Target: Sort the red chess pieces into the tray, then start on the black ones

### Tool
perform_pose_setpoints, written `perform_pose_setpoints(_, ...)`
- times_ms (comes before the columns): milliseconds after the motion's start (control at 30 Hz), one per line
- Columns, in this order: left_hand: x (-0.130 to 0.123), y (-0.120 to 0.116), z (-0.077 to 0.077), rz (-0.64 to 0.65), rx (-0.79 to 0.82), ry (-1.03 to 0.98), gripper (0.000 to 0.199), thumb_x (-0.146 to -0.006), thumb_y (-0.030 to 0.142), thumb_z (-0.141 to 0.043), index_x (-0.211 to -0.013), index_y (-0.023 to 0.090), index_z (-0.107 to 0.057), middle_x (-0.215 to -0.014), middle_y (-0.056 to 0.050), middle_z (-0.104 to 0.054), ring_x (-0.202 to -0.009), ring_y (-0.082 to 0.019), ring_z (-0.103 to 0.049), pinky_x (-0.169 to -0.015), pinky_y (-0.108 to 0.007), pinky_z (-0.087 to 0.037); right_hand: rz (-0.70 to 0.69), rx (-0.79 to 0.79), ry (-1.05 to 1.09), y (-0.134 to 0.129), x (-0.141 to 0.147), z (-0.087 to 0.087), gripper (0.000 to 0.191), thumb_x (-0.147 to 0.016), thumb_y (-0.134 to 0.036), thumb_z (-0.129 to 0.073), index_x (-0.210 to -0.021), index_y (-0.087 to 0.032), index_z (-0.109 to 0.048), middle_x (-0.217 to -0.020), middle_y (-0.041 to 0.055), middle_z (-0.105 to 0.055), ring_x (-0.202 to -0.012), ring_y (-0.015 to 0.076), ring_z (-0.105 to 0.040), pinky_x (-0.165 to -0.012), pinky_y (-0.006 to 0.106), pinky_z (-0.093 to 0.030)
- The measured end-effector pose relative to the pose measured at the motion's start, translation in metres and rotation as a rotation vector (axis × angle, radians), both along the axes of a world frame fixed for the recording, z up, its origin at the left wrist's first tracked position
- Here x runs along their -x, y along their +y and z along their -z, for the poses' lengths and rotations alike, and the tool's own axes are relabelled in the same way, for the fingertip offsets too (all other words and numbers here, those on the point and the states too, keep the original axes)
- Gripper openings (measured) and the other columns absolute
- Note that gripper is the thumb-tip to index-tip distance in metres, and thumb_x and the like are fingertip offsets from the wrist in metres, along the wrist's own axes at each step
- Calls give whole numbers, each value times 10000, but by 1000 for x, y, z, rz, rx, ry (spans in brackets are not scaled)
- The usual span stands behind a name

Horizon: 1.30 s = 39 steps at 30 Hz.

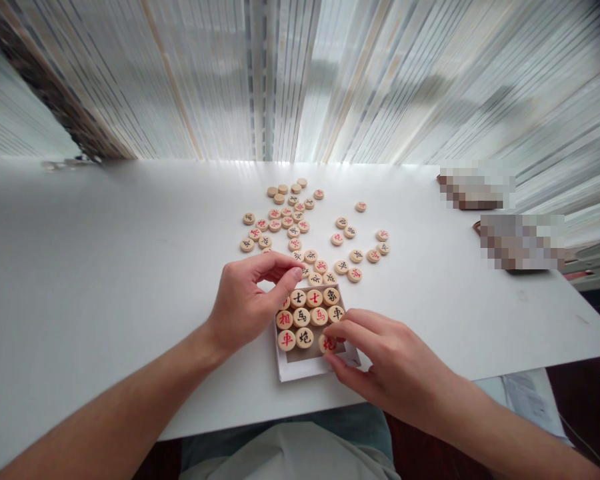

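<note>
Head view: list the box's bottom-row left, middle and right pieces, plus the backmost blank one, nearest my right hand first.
1. Right piece, touched by your right hand.
2. Middle piece, just to its left.
3. Left piece, farther left.
4. Blank piece, far across the table.

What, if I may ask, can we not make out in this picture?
All in the head view:
Full character on the box's upper-left piece: behind the left hand.
Whether that hand grips the black-marked piece by its fingertips: they hide the contact.
Part of the box's right wall: behind the right hand.
Tops of two brown-edged objects: pixelated.
</note>
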<state>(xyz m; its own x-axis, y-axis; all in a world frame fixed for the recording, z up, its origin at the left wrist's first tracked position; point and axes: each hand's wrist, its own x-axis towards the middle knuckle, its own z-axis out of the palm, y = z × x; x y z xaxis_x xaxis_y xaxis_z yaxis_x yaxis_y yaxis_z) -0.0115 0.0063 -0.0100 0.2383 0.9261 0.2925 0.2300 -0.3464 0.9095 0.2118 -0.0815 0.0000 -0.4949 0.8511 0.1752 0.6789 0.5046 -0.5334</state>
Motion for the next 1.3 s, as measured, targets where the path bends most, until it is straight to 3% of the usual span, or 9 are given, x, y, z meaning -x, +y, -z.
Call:
perform_pose_setpoints(267, 1, -1, -1, -13, -10, 3, 83, -945, 265, -791, -935, 197, -839, -897, -38, -847, -810, -190, -791, -781, -266, -649, 27, 18, -103, 0, 0, 3, 87, -946, -130, -700, -984, -206, -721, -856, 28, -721, -714, 184, -671, -663, 298, -514)
perform_pose_setpoints(600, 0, 0, 0, -1, -17, -7, 57, -942, 228, -794, -945, 191, -838, -896, -24, -847, -805, -164, -787, -773, -231, -632, 11, -55, -107, -2, 0, 9, 187, -1060, -217, -641, -959, -181, -793, -832, 44, -743, -710, 210, -695, -650, 336, -490)
perform_pose_setpoints(1300, 0, 0, 2, 9, -37, 6, 52, -940, 189, -779, -945, 187, -831, -889, -1, -842, -795, -133, -784, -764, -197, -628, 13, -102, -126, -1, 4, 11, 174, -1066, -195, -618, -1030, -186, -788, -856, 39, -753, -717, 201, -709, -645, 314, -478)
